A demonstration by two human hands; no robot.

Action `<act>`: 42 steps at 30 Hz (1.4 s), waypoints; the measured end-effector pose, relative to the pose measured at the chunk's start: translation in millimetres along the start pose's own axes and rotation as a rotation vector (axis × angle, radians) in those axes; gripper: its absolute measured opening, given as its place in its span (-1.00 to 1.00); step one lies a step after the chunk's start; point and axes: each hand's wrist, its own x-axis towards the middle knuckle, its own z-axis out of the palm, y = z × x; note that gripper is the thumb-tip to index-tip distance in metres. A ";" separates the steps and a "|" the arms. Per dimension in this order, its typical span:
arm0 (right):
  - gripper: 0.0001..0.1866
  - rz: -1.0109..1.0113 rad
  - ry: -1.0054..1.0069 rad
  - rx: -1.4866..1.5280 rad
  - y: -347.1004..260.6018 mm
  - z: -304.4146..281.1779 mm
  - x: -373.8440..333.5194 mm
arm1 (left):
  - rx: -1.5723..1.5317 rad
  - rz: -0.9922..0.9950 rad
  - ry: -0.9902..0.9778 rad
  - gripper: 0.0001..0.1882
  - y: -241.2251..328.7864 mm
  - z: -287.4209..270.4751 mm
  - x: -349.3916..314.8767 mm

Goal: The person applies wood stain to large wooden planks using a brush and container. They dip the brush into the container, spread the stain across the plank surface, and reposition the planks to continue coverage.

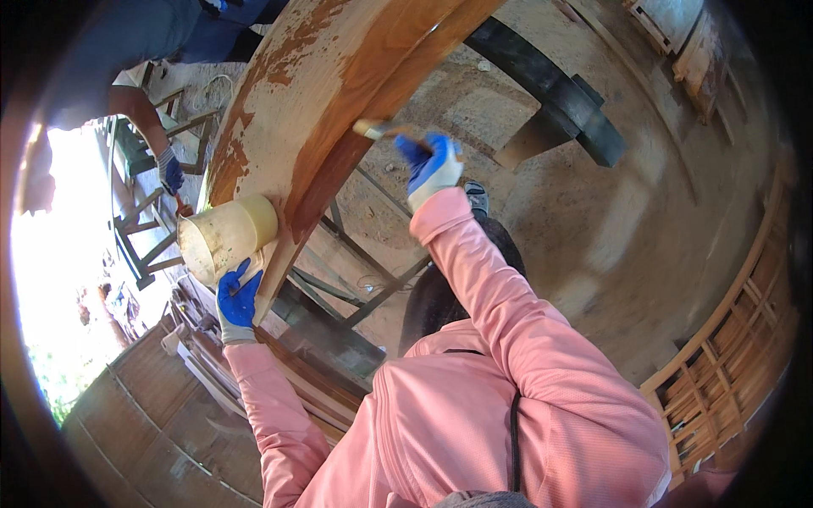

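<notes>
My right hand [436, 167], in a blue and off-white work glove, is closed round the handle of a paintbrush [370, 129], slightly blurred. Its pale bristle end is at the right edge of a long curved wooden plank [318, 169], partly bare brown and partly coated in a pale, patchy layer. A cream plastic tub [237, 229] sits on the plank's near end; whether it stands or lies tilted I cannot tell. Beside the tub, my left hand [238, 298], gloved alike, has its fingers spread and appears to touch its lower side.
At the upper left a co-worker's gloved hand [171, 173] holds a brush [183, 206] near the tub. Metal stand legs [364, 254] are under the plank. A dark curved piece [550, 85] lies beyond my right hand. A wooden lattice frame [720, 364] is at the right.
</notes>
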 end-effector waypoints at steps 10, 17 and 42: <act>-0.89 -0.061 -0.193 -0.387 30.3 -2.2 -80.3 | -0.150 -0.060 -0.028 -0.87 -3.9 -4.8 3.3; -0.92 -0.471 -0.443 -0.774 69.2 -41.1 -56.0 | 0.008 0.050 -0.042 -0.86 -14.6 -11.2 11.1; -0.96 -0.486 -1.306 -0.969 97.7 117.2 -232.4 | -0.025 0.084 0.030 -0.76 -19.5 22.1 12.2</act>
